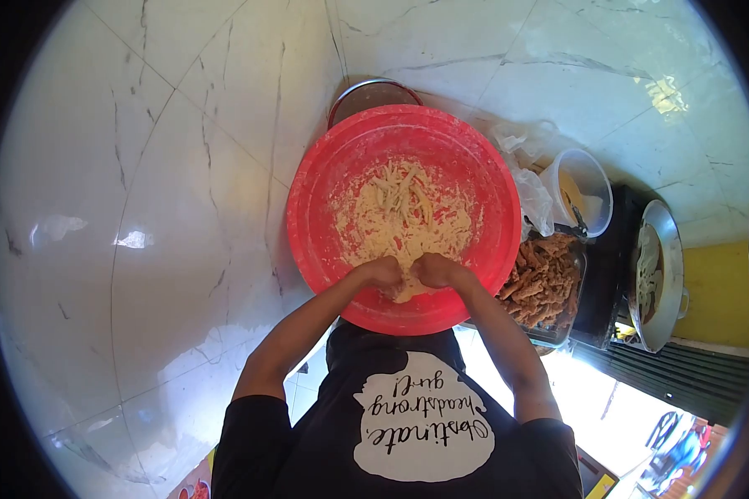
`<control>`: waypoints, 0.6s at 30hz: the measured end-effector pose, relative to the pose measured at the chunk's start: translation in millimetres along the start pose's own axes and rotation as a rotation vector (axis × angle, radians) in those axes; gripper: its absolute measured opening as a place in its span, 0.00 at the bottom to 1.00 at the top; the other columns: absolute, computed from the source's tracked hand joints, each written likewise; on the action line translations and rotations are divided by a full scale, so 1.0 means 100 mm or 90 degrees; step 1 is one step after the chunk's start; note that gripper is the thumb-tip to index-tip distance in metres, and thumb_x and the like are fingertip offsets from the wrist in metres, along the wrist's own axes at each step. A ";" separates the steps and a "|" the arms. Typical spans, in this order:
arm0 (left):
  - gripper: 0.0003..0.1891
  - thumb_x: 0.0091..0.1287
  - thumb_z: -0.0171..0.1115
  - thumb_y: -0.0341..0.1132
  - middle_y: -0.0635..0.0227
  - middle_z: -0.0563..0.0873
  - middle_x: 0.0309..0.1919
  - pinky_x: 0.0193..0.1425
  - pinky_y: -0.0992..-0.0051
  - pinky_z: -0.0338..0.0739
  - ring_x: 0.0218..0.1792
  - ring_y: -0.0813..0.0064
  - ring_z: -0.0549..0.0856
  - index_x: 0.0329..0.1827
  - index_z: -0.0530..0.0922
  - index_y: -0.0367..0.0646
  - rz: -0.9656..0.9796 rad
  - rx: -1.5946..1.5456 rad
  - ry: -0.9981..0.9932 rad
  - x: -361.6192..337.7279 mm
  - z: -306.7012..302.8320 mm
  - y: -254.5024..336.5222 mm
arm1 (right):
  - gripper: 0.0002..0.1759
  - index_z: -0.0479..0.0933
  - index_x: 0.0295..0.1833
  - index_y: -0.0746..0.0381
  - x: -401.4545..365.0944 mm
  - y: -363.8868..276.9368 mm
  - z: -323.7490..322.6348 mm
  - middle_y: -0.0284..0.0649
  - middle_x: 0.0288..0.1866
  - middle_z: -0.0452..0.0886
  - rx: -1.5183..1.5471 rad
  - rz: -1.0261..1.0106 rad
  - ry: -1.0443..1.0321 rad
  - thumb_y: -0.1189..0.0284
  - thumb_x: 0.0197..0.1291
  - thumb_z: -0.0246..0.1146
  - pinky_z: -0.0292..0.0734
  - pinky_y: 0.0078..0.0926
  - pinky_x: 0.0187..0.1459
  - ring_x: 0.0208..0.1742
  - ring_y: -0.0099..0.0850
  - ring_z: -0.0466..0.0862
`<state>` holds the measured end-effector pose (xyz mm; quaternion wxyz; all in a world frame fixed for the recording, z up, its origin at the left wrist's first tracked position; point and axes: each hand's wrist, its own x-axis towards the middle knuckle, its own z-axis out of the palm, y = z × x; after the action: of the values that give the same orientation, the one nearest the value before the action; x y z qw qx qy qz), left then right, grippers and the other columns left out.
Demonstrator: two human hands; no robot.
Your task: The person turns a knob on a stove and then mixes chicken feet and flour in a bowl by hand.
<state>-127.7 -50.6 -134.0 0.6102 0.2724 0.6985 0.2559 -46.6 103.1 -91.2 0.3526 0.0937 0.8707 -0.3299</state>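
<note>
A large red basin (308, 200) holds pale, crumbly flour (362, 220) spread over its bottom. Several long coated strips (404, 193) lie heaped on the flour toward the far side. Near the basin's front wall, my left hand (383, 273) is closed, its fingers curled down into the flour. Just to its right, my right hand (433, 269) is curled the same way, a small gap between the two. Some yellowish flour shows between and below them. Whatever the fingers of either hand hold is hidden.
Right of the basin, a glass tray (576, 309) holds brown fried pieces (543, 279). Behind it are a plastic bag (534, 195) and a clear tub (595, 179). Farther right, a wide metal pan (672, 274) contains pale pieces in oil. Tiled walls (200, 150) rise behind.
</note>
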 end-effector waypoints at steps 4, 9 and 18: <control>0.15 0.49 0.63 0.36 0.50 0.82 0.34 0.45 0.66 0.75 0.42 0.60 0.82 0.35 0.78 0.34 0.059 0.063 0.192 -0.07 0.00 0.02 | 0.18 0.77 0.45 0.62 0.02 0.06 -0.02 0.50 0.41 0.80 0.006 -0.045 0.062 0.74 0.43 0.56 0.72 0.31 0.47 0.46 0.41 0.79; 0.17 0.44 0.68 0.41 0.54 0.83 0.30 0.44 0.67 0.74 0.37 0.59 0.82 0.33 0.80 0.39 0.228 0.269 0.057 -0.10 0.09 0.09 | 0.16 0.79 0.40 0.62 -0.07 -0.11 -0.08 0.51 0.39 0.80 -0.024 0.002 -0.109 0.74 0.42 0.55 0.73 0.31 0.46 0.44 0.40 0.80; 0.13 0.49 0.65 0.39 0.55 0.82 0.25 0.37 0.67 0.74 0.31 0.60 0.82 0.32 0.81 0.39 0.175 0.275 0.060 0.02 0.12 0.00 | 0.20 0.80 0.42 0.60 -0.09 -0.08 -0.05 0.44 0.40 0.81 -0.067 -0.046 -0.150 0.65 0.39 0.68 0.74 0.29 0.44 0.43 0.36 0.80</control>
<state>-115.9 -49.1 -136.5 0.4638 0.4769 0.7211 0.1937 -45.4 100.7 -78.6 0.4450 0.0041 0.8421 -0.3046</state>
